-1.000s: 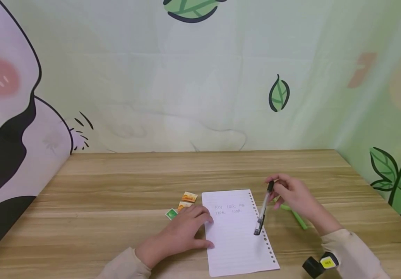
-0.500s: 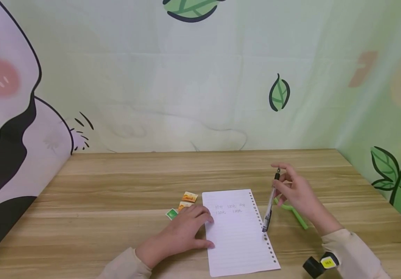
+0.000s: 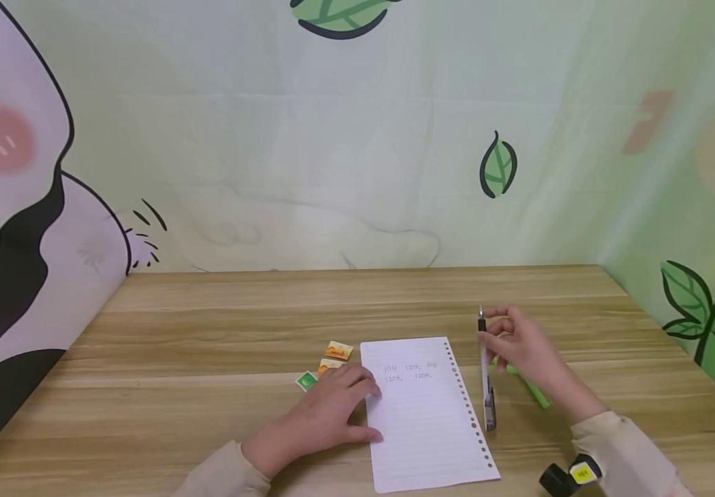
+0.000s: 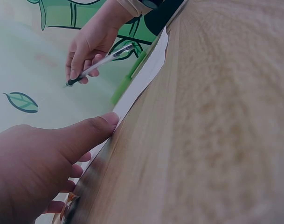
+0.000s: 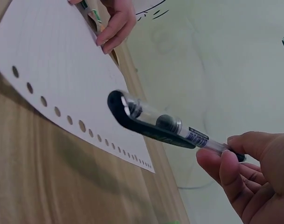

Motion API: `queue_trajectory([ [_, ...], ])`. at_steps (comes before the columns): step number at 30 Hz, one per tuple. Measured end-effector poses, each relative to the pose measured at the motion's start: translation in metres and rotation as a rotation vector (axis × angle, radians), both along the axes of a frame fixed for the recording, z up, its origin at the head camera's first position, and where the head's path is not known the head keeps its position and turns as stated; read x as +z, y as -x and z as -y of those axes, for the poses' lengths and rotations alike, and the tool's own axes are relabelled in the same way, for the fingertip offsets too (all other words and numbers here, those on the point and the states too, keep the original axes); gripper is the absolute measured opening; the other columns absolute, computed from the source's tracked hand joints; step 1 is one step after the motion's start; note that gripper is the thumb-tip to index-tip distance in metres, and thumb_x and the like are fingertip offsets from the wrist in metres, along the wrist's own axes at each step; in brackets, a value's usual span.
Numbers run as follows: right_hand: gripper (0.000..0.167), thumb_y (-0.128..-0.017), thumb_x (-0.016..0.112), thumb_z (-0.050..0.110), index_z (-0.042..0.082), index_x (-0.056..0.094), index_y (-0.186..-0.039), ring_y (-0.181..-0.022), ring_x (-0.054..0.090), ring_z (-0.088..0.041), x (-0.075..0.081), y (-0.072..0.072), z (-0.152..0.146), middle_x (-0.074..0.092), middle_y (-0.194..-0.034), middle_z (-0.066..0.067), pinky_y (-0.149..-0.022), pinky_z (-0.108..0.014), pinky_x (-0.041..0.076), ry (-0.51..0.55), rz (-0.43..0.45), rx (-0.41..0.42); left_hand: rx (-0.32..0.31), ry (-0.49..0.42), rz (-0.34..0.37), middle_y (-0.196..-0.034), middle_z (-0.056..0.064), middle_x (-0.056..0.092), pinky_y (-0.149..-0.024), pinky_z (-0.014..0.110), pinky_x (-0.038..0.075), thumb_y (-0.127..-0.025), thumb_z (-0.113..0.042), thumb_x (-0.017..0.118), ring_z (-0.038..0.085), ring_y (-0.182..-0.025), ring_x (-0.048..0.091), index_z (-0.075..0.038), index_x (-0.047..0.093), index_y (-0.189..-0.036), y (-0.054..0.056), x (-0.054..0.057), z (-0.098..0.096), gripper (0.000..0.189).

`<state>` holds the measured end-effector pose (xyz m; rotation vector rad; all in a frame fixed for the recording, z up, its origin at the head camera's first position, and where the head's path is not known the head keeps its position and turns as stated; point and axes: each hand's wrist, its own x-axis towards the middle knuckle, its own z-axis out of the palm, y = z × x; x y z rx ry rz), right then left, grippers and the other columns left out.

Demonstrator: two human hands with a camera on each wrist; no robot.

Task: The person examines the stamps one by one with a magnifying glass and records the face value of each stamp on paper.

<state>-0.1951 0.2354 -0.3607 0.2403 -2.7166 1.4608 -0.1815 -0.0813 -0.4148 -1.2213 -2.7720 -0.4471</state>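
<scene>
A clear gel pen [image 3: 485,373] with a black grip and its cap on the rear end is pinched near the grip by my right hand [image 3: 522,345]. Its tip points away from me, and the capped end hangs beside the punched edge of a lined sheet [image 3: 426,428]. Handwritten figures run in two rows across the sheet's upper part. My left hand [image 3: 326,411] rests relaxed at the sheet's left edge, thumb and fingertips on the paper. In the right wrist view the pen's cap [image 5: 146,128] is close to the camera, above the table.
Small stamp-like pieces, orange [image 3: 338,351] and green [image 3: 306,381], lie by my left fingers, partly covered. A slim bright green object [image 3: 536,392] lies under my right hand. A black device [image 3: 559,478] with a yellow label is at my right cuff. A printed cloth backdrop [image 3: 270,172] stands behind the table.
The pen's capped end has swung from over the sheet to right of its punched edge, and the pen now stands nearly straight away from me. The left hand has not moved.
</scene>
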Motion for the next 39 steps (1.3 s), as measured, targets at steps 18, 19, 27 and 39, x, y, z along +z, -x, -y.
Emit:
queue_trajectory([
  [18, 0.029, -0.092, 0.060, 0.007, -0.006, 0.050, -0.116, -0.050, 0.054, -0.014, -0.022, 0.000, 0.011, 0.064, -0.087, -0.014, -0.045, -0.029, 0.050, -0.125, 0.064, 0.030, 0.001, -0.003, -0.004, -0.118, -0.003, 0.056, -0.106, 0.038, 0.040, -0.078, -0.053, 0.072, 0.015, -0.116, 0.051, -0.018, 0.061, -0.112, 0.000, 0.000, 0.000, 0.050],
  [19, 0.029, -0.092, 0.060, 0.007, -0.006, 0.050, -0.116, -0.050, 0.053, -0.015, -0.023, 0.000, 0.012, 0.064, -0.086, -0.014, -0.045, -0.028, 0.049, -0.133, 0.068, 0.025, 0.001, -0.003, -0.004, -0.118, -0.003, 0.056, -0.106, 0.038, 0.040, -0.078, -0.053, 0.072, 0.015, -0.116, 0.051, -0.018, 0.061, -0.112, 0.000, 0.000, 0.000, 0.050],
  [27, 0.027, -0.091, 0.061, 0.006, -0.006, 0.052, -0.114, -0.049, 0.053, -0.016, -0.027, 0.002, 0.015, 0.061, -0.081, -0.009, -0.043, -0.026, 0.046, -0.154, 0.080, 0.003, 0.004, 0.000, -0.004, -0.118, -0.003, 0.055, -0.106, 0.038, 0.040, -0.078, -0.054, 0.071, 0.015, -0.116, 0.051, -0.018, 0.061, -0.113, 0.000, 0.000, 0.000, 0.051],
  [39, 0.025, -0.088, 0.066, 0.011, -0.003, 0.061, -0.108, -0.049, 0.050, -0.011, -0.034, 0.002, 0.023, 0.058, -0.073, -0.004, -0.042, -0.021, 0.042, -0.317, 0.060, -0.054, -0.004, -0.006, 0.002, -0.117, -0.004, 0.055, -0.105, 0.038, 0.040, -0.079, -0.053, 0.071, 0.016, -0.117, 0.050, -0.019, 0.061, -0.112, 0.001, -0.001, 0.002, 0.049],
])
